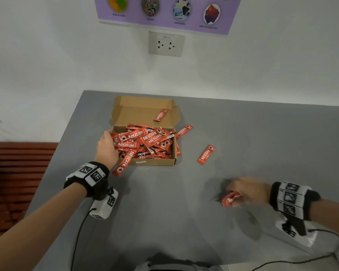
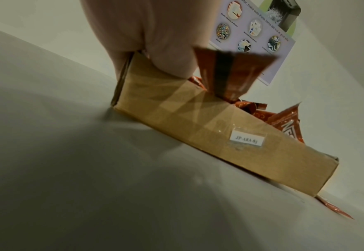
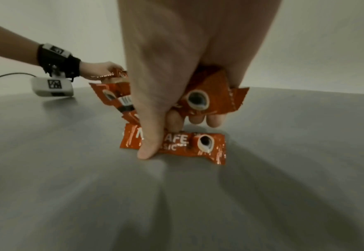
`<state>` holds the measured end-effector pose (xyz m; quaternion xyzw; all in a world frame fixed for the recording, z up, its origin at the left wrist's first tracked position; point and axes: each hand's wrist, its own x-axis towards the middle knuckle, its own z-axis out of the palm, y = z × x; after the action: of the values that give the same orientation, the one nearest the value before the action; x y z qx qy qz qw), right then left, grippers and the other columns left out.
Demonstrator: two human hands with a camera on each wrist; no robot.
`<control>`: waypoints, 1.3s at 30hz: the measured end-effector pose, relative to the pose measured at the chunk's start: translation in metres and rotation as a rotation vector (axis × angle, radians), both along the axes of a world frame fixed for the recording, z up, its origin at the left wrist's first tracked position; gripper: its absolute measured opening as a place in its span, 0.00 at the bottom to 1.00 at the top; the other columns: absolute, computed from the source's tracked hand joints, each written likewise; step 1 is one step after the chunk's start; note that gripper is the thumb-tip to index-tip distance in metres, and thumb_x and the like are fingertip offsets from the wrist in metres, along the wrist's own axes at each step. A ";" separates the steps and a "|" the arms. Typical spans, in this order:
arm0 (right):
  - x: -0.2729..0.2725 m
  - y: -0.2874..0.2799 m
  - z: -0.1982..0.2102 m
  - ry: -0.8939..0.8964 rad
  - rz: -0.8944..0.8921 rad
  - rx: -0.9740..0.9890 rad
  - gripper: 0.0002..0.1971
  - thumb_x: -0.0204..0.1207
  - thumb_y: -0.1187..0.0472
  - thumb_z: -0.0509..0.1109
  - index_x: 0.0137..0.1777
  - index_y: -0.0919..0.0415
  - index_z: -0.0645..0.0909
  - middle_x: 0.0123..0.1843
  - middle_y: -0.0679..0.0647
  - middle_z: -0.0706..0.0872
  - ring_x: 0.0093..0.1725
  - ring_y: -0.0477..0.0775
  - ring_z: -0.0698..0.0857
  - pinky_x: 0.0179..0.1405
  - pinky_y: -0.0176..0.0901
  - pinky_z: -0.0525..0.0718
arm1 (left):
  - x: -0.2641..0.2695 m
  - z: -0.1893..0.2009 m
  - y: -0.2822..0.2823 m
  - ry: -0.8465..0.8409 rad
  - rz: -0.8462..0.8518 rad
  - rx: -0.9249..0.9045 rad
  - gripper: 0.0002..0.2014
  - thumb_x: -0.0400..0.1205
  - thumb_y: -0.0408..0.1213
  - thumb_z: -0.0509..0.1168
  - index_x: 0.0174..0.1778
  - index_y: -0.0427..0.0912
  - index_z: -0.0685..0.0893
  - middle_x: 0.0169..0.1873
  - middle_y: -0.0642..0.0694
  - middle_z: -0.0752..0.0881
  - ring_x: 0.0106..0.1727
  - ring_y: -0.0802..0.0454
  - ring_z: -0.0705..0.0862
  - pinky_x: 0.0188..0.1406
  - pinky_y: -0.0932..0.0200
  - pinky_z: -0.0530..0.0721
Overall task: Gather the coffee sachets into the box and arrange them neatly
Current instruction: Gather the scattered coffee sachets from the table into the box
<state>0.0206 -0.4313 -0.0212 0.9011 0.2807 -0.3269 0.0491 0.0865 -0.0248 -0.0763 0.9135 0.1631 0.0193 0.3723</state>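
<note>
Right wrist view: right hand point(image 3: 176, 76) clutches bunched sachets point(image 3: 211, 100) in curled fingers; thumb point(image 3: 148, 146) presses flat sachet point(image 3: 176, 144) on table point(image 3: 69, 186), long axis crosswise under hand. Box point(image 1: 155, 162) lies far-left, toward table's far edge; left hand point(image 1: 106, 147) nearer it, grasping sachets at box's left wall. Stray sachet point(image 1: 205, 154) between right hand and box.

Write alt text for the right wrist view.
A right hand grips a bunch of crumpled red foil coffee sachets while its thumb presses another red sachet flat on the grey table. Behind, the left hand touches more sachets.
</note>
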 end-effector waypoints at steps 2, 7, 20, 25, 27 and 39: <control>0.011 0.016 -0.007 0.014 -0.009 0.123 0.14 0.75 0.52 0.71 0.58 0.56 0.81 0.57 0.52 0.83 0.56 0.54 0.82 0.53 0.38 0.74 | 0.000 0.001 -0.001 0.006 0.002 -0.005 0.26 0.78 0.19 0.60 0.72 0.34 0.65 0.65 0.33 0.75 0.66 0.38 0.75 0.67 0.40 0.77; 0.029 0.049 -0.019 -0.088 -0.007 0.162 0.16 0.77 0.54 0.67 0.61 0.60 0.77 0.58 0.54 0.76 0.53 0.55 0.80 0.54 0.48 0.78 | 0.000 -0.001 0.000 0.006 0.004 -0.025 0.26 0.78 0.18 0.60 0.71 0.34 0.65 0.64 0.34 0.76 0.65 0.38 0.77 0.65 0.40 0.78; 0.110 0.051 -0.021 -0.309 -0.184 0.189 0.15 0.76 0.62 0.69 0.62 0.62 0.76 0.56 0.60 0.82 0.56 0.62 0.82 0.51 0.47 0.75 | 0.000 0.002 -0.003 0.007 0.014 -0.024 0.25 0.78 0.17 0.58 0.72 0.33 0.65 0.64 0.34 0.76 0.66 0.39 0.76 0.67 0.43 0.77; 0.134 0.065 -0.019 -0.293 -0.257 0.211 0.15 0.76 0.60 0.68 0.61 0.66 0.76 0.57 0.62 0.79 0.55 0.63 0.82 0.52 0.48 0.76 | 0.000 0.001 -0.002 0.006 0.013 -0.038 0.24 0.78 0.18 0.57 0.71 0.33 0.65 0.63 0.34 0.76 0.65 0.39 0.76 0.66 0.44 0.78; 0.147 0.074 -0.016 -0.363 -0.429 0.296 0.13 0.77 0.62 0.65 0.58 0.68 0.73 0.54 0.66 0.83 0.53 0.67 0.83 0.48 0.49 0.77 | 0.000 0.001 -0.002 0.005 0.014 -0.039 0.24 0.78 0.18 0.57 0.71 0.34 0.65 0.63 0.34 0.76 0.64 0.40 0.77 0.66 0.43 0.78; 0.141 0.114 -0.035 -0.079 -0.535 0.461 0.37 0.63 0.44 0.80 0.64 0.63 0.67 0.55 0.54 0.82 0.50 0.51 0.81 0.49 0.41 0.78 | 0.000 -0.002 -0.001 -0.010 0.010 -0.036 0.24 0.78 0.19 0.58 0.71 0.34 0.66 0.62 0.35 0.77 0.63 0.40 0.78 0.64 0.42 0.80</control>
<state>0.1615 -0.3173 -0.0563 0.9420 0.0992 -0.2212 -0.2321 0.0865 -0.0254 -0.0784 0.9056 0.1663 0.0229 0.3895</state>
